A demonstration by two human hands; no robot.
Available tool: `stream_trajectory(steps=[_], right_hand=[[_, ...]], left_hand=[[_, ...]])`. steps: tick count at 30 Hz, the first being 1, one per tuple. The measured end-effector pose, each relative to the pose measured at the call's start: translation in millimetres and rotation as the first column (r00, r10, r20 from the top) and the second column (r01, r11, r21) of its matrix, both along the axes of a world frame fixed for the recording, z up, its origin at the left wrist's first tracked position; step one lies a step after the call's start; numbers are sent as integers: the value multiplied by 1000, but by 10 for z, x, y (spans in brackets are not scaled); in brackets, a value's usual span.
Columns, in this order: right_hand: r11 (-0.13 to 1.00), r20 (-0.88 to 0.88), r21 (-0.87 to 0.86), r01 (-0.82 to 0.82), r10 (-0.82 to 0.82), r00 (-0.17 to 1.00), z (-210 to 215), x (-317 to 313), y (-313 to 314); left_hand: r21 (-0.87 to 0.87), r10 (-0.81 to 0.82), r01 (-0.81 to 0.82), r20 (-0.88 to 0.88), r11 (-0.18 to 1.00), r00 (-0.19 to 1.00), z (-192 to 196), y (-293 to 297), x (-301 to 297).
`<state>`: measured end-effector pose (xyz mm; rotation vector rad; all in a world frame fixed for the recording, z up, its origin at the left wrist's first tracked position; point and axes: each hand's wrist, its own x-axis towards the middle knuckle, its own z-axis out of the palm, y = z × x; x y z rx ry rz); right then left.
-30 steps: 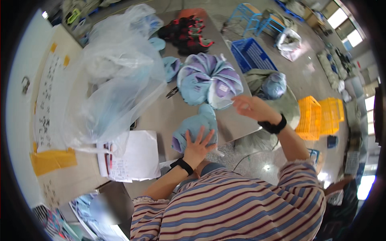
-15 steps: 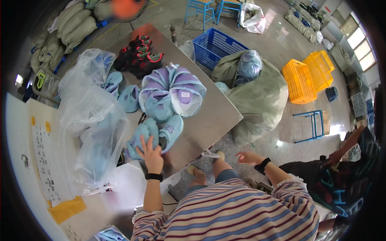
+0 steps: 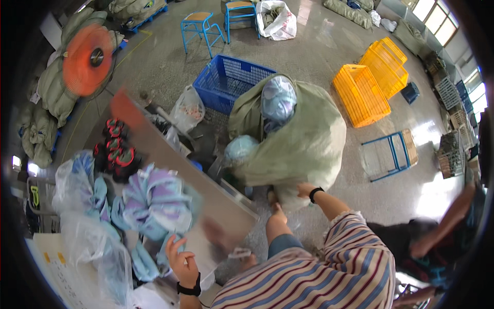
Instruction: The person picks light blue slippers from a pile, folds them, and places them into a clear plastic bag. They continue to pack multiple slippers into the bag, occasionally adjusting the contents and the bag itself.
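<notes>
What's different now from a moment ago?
The view has swung rightward. The right hand has moved forward to the green sack; whether it grips is unclear. The left hand seems lifted off the light blue shoes. The blue-and-purple shoe cluster and the black-and-red shoes remain on the table.

1 fisheye view, from the wearer's head
It faces down and ahead, close over the striped shirt (image 3: 309, 262), left hand (image 3: 183, 261) and right hand (image 3: 304, 190), with the tabletop (image 3: 225, 207) at lower left; the floor (image 3: 309, 62) runs far out to windows (image 3: 441, 21) at upper right, edges bending toward the rim.
</notes>
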<state>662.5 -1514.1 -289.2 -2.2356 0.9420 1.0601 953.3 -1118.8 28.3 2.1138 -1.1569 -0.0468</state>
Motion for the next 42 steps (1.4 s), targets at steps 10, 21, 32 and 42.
stream_trajectory(steps=[10, 21, 32, 42], right_hand=[[856, 345, -447, 261, -104, 933, -378, 1809, -2712], [862, 480, -420, 283, -53, 876, -802, 2218, -4195], [814, 792, -263, 518, -125, 598, -772, 903, -3760], [704, 876, -326, 631, -25, 481, 383, 1560, -4329]], left_hand=[[259, -275, 259, 26, 931, 961, -1716, -4533, 889], [807, 405, -65, -224, 588, 887, -4847, -4280, 907], [912, 723, -147, -196, 382, 662, -5227, -4362, 618], [444, 165, -107, -93, 889, 982, -3797, -4878, 960]])
